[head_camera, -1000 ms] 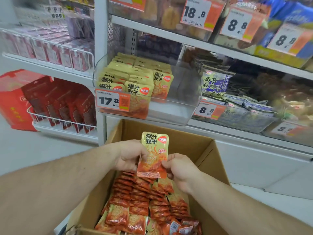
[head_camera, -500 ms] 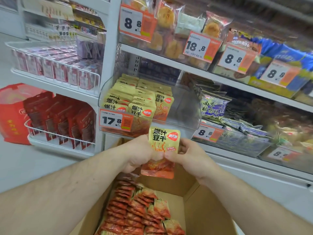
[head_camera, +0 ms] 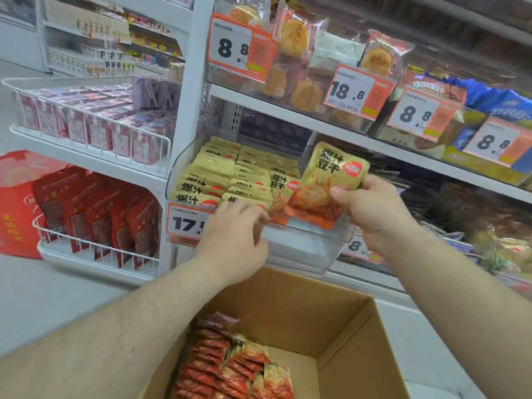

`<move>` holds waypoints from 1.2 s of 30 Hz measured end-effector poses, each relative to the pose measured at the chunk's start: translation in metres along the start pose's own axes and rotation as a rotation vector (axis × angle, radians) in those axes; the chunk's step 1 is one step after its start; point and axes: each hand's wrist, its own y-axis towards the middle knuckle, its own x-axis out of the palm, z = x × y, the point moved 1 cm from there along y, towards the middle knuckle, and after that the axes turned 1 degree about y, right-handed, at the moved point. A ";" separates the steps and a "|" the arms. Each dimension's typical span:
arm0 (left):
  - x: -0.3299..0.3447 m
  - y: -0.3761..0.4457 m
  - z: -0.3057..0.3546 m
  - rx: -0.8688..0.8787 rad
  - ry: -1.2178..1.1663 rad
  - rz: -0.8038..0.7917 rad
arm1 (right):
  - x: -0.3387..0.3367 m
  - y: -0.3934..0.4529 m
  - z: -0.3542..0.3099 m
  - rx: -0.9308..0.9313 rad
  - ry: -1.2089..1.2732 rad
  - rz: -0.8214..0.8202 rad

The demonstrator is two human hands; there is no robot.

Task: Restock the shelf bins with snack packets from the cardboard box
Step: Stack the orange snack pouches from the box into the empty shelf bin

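Head: packet (head_camera: 325, 182) in right hand (head_camera: 371, 214)

The snack packet (head_camera: 325, 182) is yellow above, orange-red below (black characters, a red logo); the cardboard box (head_camera: 339, 321) is plain brown; the price tag (head_camera: 184, 223) is white with orange.

The clear bin (head_camera: 302, 249) lies open on its right half, yellow packets (head_camera: 224, 180) crowding its left.
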 end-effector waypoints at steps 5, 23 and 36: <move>0.017 0.000 -0.007 0.192 0.248 -0.002 | 0.026 0.074 0.048 0.080 -0.223 0.034; 0.035 -0.004 -0.018 0.187 0.166 0.053 | 0.080 0.121 0.094 0.312 -0.308 0.018; 0.033 -0.005 -0.012 0.187 0.185 0.053 | 0.074 0.113 0.081 0.305 -0.487 -0.127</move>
